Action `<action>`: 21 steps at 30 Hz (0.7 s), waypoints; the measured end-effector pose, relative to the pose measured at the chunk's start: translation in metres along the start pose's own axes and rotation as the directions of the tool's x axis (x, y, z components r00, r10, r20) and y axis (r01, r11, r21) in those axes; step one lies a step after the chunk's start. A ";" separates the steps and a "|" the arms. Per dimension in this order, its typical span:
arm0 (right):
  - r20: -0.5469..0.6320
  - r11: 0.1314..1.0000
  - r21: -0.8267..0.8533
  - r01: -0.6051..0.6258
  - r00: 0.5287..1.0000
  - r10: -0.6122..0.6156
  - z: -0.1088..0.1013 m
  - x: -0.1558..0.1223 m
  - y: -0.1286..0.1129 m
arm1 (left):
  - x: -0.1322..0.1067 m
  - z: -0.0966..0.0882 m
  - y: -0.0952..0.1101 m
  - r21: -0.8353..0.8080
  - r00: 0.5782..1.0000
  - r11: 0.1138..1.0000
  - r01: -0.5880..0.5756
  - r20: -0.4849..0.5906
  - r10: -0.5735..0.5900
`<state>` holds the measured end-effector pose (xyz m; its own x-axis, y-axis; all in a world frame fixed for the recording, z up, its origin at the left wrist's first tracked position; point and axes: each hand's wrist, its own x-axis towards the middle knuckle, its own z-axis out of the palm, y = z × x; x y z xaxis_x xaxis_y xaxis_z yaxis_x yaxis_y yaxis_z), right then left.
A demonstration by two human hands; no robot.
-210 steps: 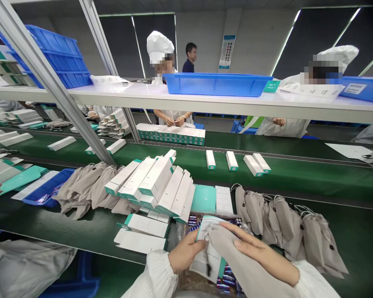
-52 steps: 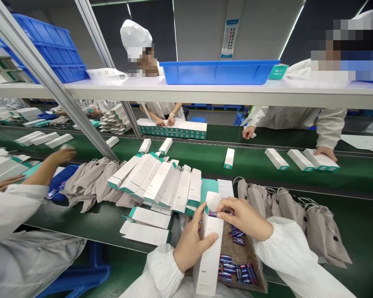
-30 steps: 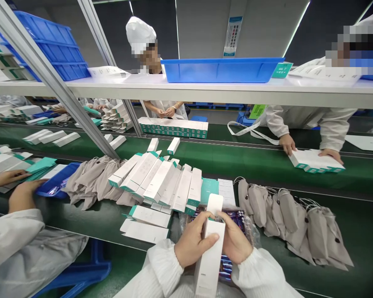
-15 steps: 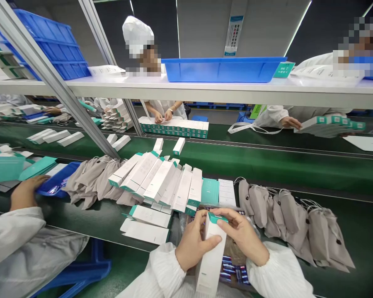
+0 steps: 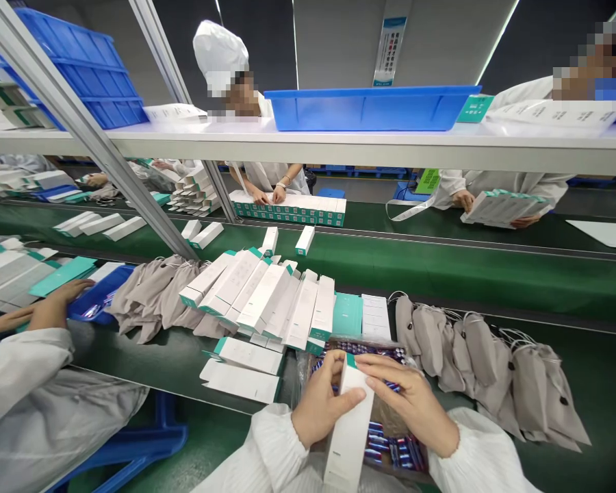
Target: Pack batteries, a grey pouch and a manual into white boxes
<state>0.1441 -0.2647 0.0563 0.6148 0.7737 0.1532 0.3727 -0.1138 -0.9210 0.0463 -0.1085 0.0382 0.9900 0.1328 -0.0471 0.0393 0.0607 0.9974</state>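
White carton (image 5: 348, 431): long axis nearly upright, teal end up and leaning slightly right, held above the batteries.
Left hand (image 5: 321, 404): thumb pressed across the carton's face, fingers behind it.
Right hand (image 5: 405, 404): fingers together, pinching the carton's upper end.
Beneath: batteries (image 5: 395, 448) in a clear bag.

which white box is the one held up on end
The white box between the left hand and right hand, teal end up; the boxes beside it lie in a pile on the green belt.
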 end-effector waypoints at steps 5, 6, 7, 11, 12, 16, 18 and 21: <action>0.081 0.989 -0.130 -0.065 0.994 0.076 -0.020 0.009 -0.007 | 0.008 0.010 0.002 -0.065 0.998 0.996 0.063 0.014 -0.062; 0.127 0.981 -0.176 -0.082 0.986 0.105 -0.027 0.014 -0.011 | 0.011 0.013 0.004 -0.067 0.996 0.995 0.072 0.047 -0.069; 0.190 0.970 -0.223 -0.094 0.972 0.138 -0.035 0.020 -0.016 | 0.013 0.015 0.006 -0.061 0.993 0.995 0.080 0.093 -0.074; 0.446 0.944 -0.299 -0.138 0.855 0.266 -0.083 0.045 -0.018 | 0.014 0.015 0.018 0.165 0.996 0.985 0.048 0.070 -0.060; 0.466 0.948 -0.261 -0.182 0.836 0.289 -0.098 0.052 -0.012 | 0.012 0.010 0.021 0.233 0.999 0.971 0.050 -0.008 -0.049; 0.185 0.835 0.185 -0.518 0.853 0.488 -0.141 0.087 0.032 | -0.005 -0.018 0.024 0.298 0.977 0.943 0.147 -0.192 -0.092; -0.019 0.696 0.469 -0.543 0.782 0.623 -0.140 0.114 0.058 | -0.016 -0.030 0.017 0.280 0.969 0.940 0.195 -0.206 -0.140; -0.123 0.635 0.615 -0.469 0.738 0.664 -0.105 0.169 0.087 | -0.028 -0.037 -0.006 0.166 0.949 0.943 0.288 -0.180 -0.258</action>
<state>0.3531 -0.2096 0.0394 0.7862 0.4190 -0.4542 -0.4788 -0.0517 -0.8764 0.0130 -0.0756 0.0311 0.9052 0.2887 -0.3118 0.3443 -0.0684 0.9364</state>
